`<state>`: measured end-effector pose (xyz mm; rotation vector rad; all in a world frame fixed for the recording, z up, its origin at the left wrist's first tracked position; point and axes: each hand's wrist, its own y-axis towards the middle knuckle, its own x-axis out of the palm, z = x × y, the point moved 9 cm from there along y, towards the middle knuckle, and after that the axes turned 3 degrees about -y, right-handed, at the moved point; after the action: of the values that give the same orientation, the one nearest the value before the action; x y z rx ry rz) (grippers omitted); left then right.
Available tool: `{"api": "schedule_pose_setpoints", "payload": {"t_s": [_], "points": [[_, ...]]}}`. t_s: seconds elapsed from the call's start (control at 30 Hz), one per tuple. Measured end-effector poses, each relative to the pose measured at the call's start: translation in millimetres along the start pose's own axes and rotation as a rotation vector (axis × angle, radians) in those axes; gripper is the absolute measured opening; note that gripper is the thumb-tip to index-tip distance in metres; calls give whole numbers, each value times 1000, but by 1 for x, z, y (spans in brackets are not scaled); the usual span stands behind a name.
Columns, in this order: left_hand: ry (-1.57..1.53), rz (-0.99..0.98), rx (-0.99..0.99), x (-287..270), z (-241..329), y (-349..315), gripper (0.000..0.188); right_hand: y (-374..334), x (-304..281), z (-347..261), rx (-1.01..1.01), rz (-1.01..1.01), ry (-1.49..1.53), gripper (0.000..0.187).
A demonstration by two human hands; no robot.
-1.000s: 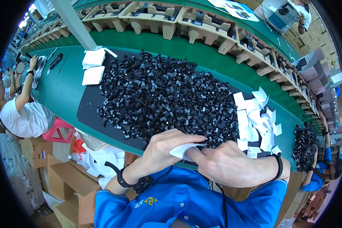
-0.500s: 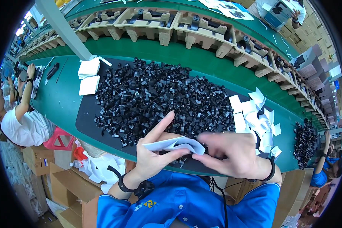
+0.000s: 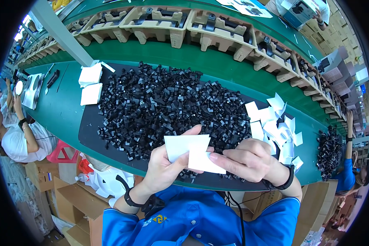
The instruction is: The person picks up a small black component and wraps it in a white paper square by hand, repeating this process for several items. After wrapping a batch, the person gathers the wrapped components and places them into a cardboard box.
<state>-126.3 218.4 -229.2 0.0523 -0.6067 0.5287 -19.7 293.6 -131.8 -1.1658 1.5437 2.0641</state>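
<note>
White paper (image 3: 179,146) is held in front of my chest, above the near edge of a big heap of small black plastic parts (image 3: 168,98). My left hand (image 3: 160,169) grips its left part, thumb in front and fingers behind. My right hand (image 3: 250,160) pinches a lower white paper piece (image 3: 204,162) between thumb and fingers. The two white areas overlap at the middle; whether they are one folded sheet or two slips, I cannot tell. Several loose white slips (image 3: 270,115) lie right of the heap. Two stacks of white slips (image 3: 91,93) are at its left.
A row of moulded cardboard trays (image 3: 151,28) with black parts runs behind the green bench (image 3: 61,106). Another dark heap (image 3: 329,153) lies at the far right. Co-workers sit at left (image 3: 26,137) and right (image 3: 346,176). Open cartons (image 3: 80,201) stand below the bench.
The curled white paper between my hands is now flatter and faces up, with two overlapping areas showing. My right fingers have shifted onto its lower part. The left co-worker's arm has moved.
</note>
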Motion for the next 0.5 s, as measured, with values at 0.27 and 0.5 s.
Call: {"api": "schedule_pose_setpoints", "payload": {"t_s": [0.27, 0.5], "points": [[65, -102, 45, 14, 17, -8, 52, 3, -5, -34, -177, -56, -332, 45], [115, 55, -56, 11, 11, -16, 60, -1, -1, 15, 639, -247, 483, 27]]}}
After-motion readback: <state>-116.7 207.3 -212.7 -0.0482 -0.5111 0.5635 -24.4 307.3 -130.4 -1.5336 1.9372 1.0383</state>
